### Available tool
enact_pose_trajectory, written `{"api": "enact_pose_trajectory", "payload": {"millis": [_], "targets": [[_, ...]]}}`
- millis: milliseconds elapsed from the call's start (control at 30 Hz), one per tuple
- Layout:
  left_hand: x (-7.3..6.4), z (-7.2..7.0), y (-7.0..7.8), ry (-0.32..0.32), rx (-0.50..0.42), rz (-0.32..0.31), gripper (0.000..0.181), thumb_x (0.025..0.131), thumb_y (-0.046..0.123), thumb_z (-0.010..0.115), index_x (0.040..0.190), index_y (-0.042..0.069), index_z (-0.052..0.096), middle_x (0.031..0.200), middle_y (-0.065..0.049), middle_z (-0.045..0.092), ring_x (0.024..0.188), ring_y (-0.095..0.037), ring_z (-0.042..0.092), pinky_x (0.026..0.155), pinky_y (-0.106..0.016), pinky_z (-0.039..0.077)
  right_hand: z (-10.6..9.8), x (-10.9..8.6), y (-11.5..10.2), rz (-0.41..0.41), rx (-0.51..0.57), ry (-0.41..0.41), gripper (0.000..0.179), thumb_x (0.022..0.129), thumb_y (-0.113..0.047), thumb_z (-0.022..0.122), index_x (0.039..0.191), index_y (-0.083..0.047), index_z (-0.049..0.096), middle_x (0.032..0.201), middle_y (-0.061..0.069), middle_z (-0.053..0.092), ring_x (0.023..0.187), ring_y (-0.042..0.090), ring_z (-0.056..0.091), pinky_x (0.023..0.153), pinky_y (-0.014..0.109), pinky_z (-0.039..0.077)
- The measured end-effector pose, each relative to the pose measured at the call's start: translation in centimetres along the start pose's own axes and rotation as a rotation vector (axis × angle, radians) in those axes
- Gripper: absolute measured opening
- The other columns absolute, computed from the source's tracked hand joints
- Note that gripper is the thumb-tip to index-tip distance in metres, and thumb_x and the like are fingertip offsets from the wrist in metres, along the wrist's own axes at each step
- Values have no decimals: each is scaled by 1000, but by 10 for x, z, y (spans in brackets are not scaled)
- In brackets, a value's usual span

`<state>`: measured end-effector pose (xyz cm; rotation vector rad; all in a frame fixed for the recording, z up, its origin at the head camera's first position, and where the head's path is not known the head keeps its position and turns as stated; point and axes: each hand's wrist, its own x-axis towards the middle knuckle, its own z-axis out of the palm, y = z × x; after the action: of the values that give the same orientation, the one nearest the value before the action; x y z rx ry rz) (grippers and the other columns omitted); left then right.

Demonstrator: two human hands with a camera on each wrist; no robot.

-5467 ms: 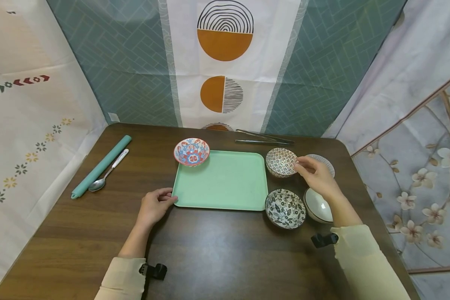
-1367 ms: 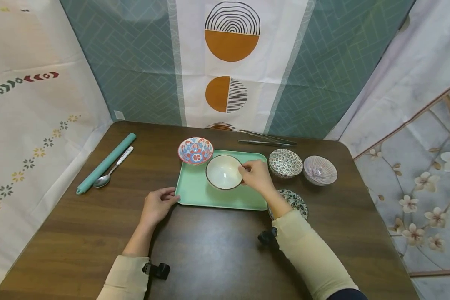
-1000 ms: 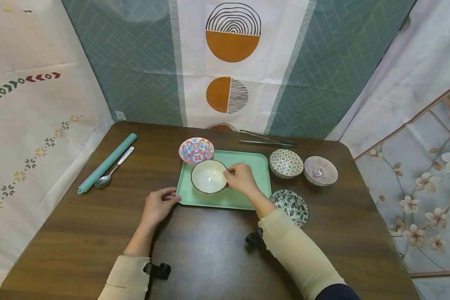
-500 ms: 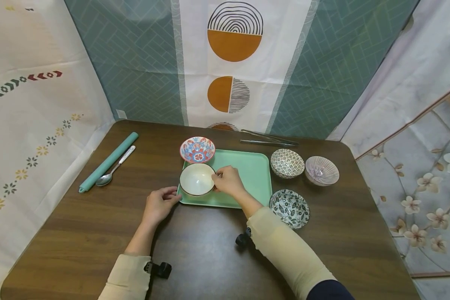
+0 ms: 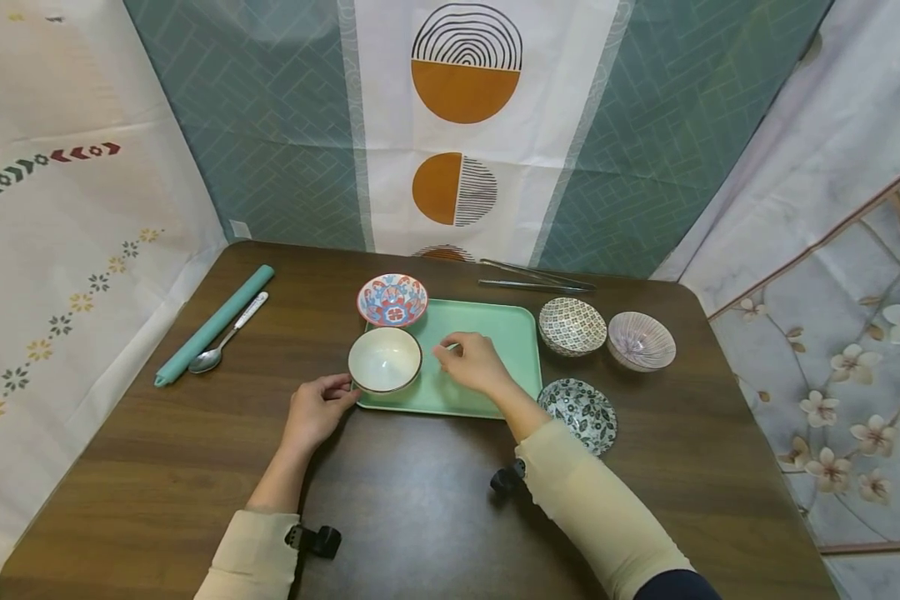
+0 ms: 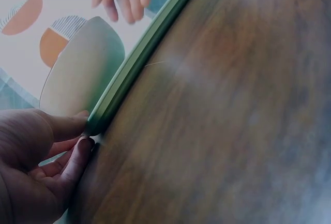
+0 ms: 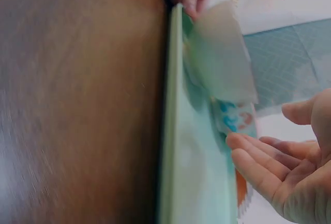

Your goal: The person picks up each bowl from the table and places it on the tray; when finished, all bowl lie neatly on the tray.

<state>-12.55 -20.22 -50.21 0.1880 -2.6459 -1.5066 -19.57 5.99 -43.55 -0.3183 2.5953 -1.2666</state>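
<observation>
The left hand [image 5: 315, 410] pinches the near left corner of the green tray [image 5: 437, 398]. The white bowl [image 5: 385, 360] stands upright at the tray's left end, on the near side of the red-and-blue bowl [image 5: 392, 300]. Just right of it, the right hand [image 5: 476, 363] grasps nothing, fingers loose.

White bowl [image 5: 385, 360] let go — right hand [image 5: 476, 364] now apart.
</observation>
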Motion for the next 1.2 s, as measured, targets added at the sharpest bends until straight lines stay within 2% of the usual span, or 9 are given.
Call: {"api": "enact_pose_trajectory", "payload": {"millis": [233, 533, 900, 1200], "targets": [[-1, -1, 0, -6, -4, -5, 33, 90, 12, 78, 116, -7, 72, 98, -20, 73, 92, -32, 72, 68, -13, 50, -35, -9, 9, 30, 2, 50, 35, 106, -29, 56, 128, -4, 66, 104, 14, 75, 95, 28, 73, 79, 43, 55], [0, -1, 0, -7, 7, -4, 32, 90, 11, 78, 116, -6, 72, 98, -18, 73, 90, -29, 72, 67, -12, 49, -74, -19, 19, 26, 6, 97, 37, 106, -26, 54, 133, -1, 61, 116, 17, 71, 102, 30, 72, 85, 47, 55], [0, 0, 1, -10, -1, -6, 32, 90, 11, 78, 116, -7, 72, 99, -19, 73, 92, -30, 72, 67, -12, 49, -118, -32, 48, 65, -58, 174, 40, 107, -28, 53, 136, -2, 60, 113, 19, 71, 107, 36, 67, 94, 52, 50], [1, 0, 0, -14, 1, -14, 32, 90, 11, 78, 116, -6, 72, 98, -18, 73, 90, -28, 72, 67, -12, 50, -144, -44, 81, 73, -77, 275, 46, 106, -28, 54, 138, 4, 57, 114, 24, 70, 108, 39, 65, 92, 51, 51]]}}
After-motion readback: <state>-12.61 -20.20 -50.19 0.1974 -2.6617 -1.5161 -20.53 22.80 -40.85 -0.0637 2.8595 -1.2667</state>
